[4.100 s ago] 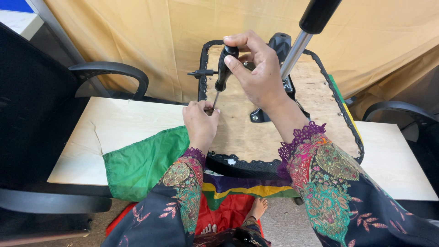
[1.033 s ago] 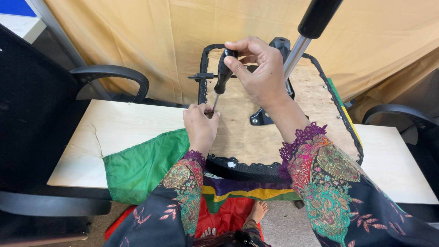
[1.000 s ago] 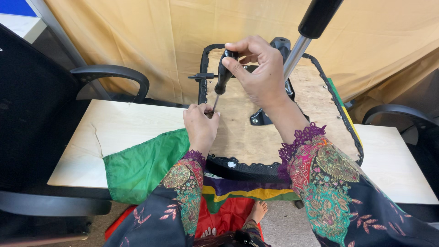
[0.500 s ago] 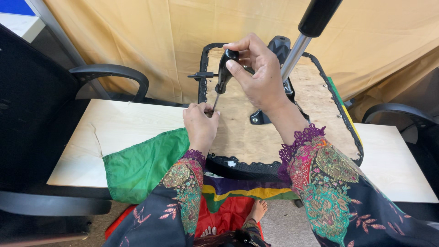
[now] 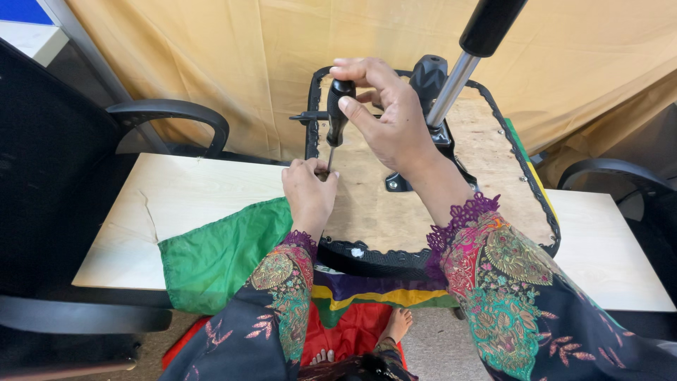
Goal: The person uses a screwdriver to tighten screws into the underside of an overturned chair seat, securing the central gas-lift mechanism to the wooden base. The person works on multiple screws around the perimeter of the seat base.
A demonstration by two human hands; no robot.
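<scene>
I see my right hand [image 5: 391,120] wrapped round black screwdriver [image 5: 336,116] handle, long axis near vertical, tip down onto upturned seat base [image 5: 437,212] near its left edge; left hand [image 5: 309,194] pinching shaft at tip; seat base on bench [image 5: 190,204]
</scene>
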